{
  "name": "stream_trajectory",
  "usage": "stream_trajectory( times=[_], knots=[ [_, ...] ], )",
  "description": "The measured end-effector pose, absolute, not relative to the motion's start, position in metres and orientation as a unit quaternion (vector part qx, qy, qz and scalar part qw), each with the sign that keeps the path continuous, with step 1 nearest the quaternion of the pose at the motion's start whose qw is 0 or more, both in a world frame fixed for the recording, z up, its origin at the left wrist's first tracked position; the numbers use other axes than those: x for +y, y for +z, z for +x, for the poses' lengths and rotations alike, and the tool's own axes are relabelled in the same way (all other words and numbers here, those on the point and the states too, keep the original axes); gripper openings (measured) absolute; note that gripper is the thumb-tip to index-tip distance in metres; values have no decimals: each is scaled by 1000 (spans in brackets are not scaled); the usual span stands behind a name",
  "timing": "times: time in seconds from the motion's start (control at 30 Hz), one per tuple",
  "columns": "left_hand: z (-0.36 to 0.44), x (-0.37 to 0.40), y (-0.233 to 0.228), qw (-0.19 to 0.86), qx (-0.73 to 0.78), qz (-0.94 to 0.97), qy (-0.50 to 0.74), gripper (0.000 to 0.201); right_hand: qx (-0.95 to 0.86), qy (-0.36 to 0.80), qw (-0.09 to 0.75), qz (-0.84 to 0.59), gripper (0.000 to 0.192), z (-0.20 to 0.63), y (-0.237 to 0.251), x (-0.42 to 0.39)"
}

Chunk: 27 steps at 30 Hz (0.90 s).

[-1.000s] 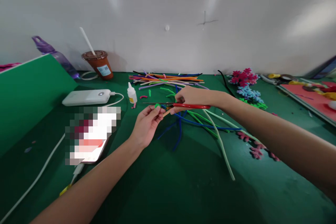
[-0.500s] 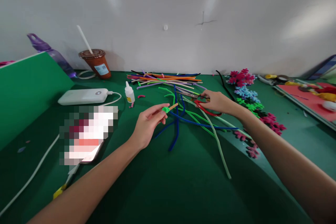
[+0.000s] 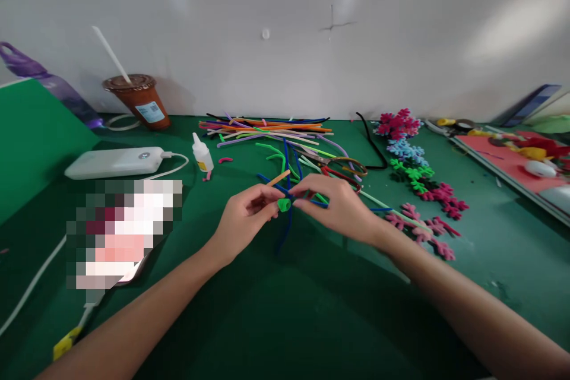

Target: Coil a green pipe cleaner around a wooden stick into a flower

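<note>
Pinching a green coil (image 3: 284, 204) between left hand (image 3: 243, 219) and right hand (image 3: 339, 206).

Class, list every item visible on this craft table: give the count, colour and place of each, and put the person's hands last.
green coiled piece on orange stick: one, between both hands
pipe cleaners: many, mixed colours, back centre
scissors: one, red handles, lying behind right hand
glue bottle: one, white, left of pile
power bank: one, white, left
phone: one, blurred screen, front left
iced drink cup: one, brown, with straw, back left
water bottle: one, purple, far left
snowflake shapes: several, pink, blue, green, right
table: one, green
left hand: pinching the piece
right hand: pinching the piece
</note>
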<state>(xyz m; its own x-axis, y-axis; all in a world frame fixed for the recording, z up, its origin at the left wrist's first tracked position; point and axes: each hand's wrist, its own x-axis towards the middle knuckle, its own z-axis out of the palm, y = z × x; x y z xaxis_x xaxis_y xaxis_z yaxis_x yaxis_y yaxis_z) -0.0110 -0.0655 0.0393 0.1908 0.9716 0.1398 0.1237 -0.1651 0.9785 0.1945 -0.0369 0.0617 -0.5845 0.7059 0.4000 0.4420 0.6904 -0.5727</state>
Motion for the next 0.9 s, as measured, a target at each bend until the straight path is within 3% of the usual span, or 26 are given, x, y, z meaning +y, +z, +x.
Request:
stream_trajectory(
  times=[0.23, 0.4, 0.73, 0.9],
  knots=[
    [-10, -68, 38, 378, 457, 676, 437, 10, -826, 242, 376, -342, 1, 181, 48, -51],
    [-10, -69, 36, 324, 458, 701, 441, 11, -821, 226, 389, -350, 6, 181, 44, -52],
    [-9, -70, 40, 362, 425, 703, 440, 12, -808, 215, 411, -364, 12, 180, 44, -54],
    [-8, -70, 38, 323, 460, 697, 445, 11, -803, 216, 415, -368, 11, 180, 42, -53]
  ],
)
